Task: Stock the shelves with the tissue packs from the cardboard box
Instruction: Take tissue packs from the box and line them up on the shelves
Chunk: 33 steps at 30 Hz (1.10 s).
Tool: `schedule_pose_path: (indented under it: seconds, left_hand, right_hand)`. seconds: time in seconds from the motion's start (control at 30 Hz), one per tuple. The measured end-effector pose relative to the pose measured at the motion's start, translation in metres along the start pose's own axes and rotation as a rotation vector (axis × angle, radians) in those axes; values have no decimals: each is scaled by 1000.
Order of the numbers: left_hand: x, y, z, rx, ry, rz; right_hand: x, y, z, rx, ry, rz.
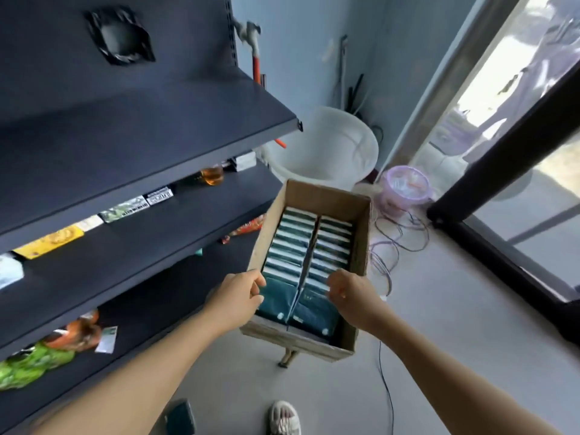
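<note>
The dark shelves (131, 142) fill the left half of the frame, tiers stepping down toward the lower left, with assorted goods along the middle and lower tiers and bare space on the upper one. Just right of them, at centre frame, the cardboard box (361, 240) sits raised off the floor on a support I cannot make out, packed with two rows of teal tissue packs (293, 246) standing on edge.

Both hands reach over its near end. The left hand (238, 298) has its fingers curled at the nearest pack of the left row; the right hand (348, 293) curls likewise over the right row. Whether either truly grips yet I cannot tell.

Best to pinch a few packs squarely and lift them straight up, so the neighbours stay upright.
</note>
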State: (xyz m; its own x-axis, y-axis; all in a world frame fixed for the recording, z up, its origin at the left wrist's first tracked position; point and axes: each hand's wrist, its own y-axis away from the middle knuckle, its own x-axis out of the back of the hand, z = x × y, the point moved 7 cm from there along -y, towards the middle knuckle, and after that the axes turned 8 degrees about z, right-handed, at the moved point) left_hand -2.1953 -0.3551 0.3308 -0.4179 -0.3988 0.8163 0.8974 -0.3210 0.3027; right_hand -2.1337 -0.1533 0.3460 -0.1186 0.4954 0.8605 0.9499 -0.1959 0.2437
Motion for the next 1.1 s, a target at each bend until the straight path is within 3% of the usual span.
schedule_pose_path:
  seconds: [0.3, 0.7, 0.9, 1.1]
  left_hand:
    - [-95, -75, -28, 4, -129, -141]
    - [-180, -134, -57, -330, -582, -321]
    - [-175, -136, -58, -311, -536, -306]
    - [-145, -127, -42, -231, -267, -275]
  right_hand:
    - [-108, -52, 73, -193, -121, -134]
    - [-187, -75, 120, -367, -47, -159]
    - [-186, -76, 118, -356, 35, -183]
    - [-160, -77, 104, -243, 15, -166]
